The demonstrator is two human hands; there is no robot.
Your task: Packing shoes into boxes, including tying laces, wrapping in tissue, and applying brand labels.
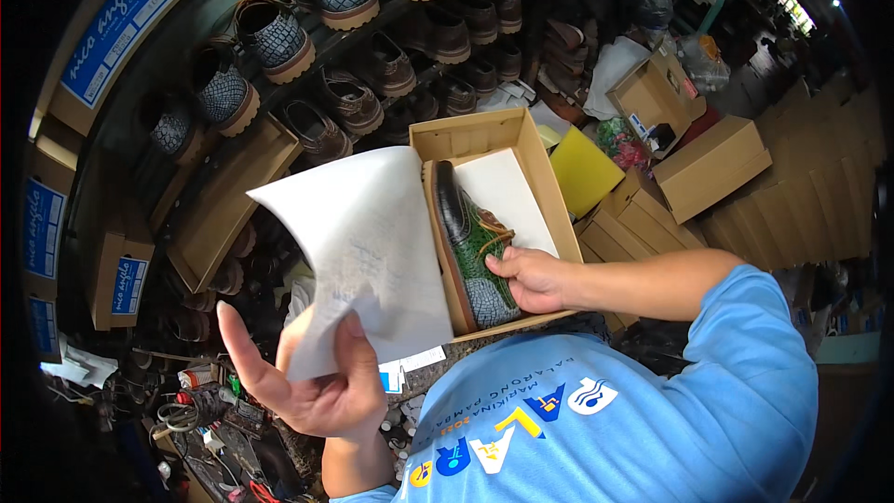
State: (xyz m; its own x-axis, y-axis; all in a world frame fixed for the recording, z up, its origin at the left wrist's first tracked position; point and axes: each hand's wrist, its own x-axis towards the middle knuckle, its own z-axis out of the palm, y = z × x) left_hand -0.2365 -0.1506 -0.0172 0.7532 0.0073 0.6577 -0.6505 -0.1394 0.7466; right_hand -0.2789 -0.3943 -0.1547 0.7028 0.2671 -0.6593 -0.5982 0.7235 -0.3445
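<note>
i see my right hand (529,278) with fingers curled on the green shoe (473,247), which lies in the left half of the open cardboard box (538,166), long axis running away from me, laces beside the hand. my left hand (312,382) pinches a lifted sheet of white paper (368,247) left of the box, index finger spread out.

A green textured shoe (473,247) with a tan sole lies on its side in an open cardboard shoebox (535,163) at frame centre; a white paper sheet (368,242) curls left of it.
</note>
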